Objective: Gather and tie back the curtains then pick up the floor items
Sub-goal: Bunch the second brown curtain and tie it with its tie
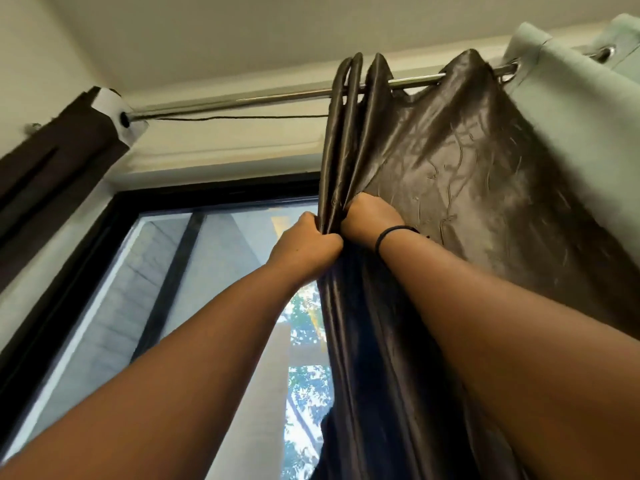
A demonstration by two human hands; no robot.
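the dark shiny curtain (467, 174) hangs from the metal rod (277, 95) at the upper right, its left edge bunched into tight folds. the left hand (304, 244) grips those folds from the left, fingers curled round the fabric. the right hand (370, 216), a black band (391, 233) on its wrist, clutches the cloth just beside it. a pale green curtain (571, 98) hangs further right, a brown curtain (52, 161) far left, the window (214, 271) between

A black-framed window (166, 258) admitted daylight, with a grey block wall (138, 271) and green foliage (308, 393) visible outside. The interior wall (41, 57) and ceiling (242, 26) were pale and plain, meeting above the window.
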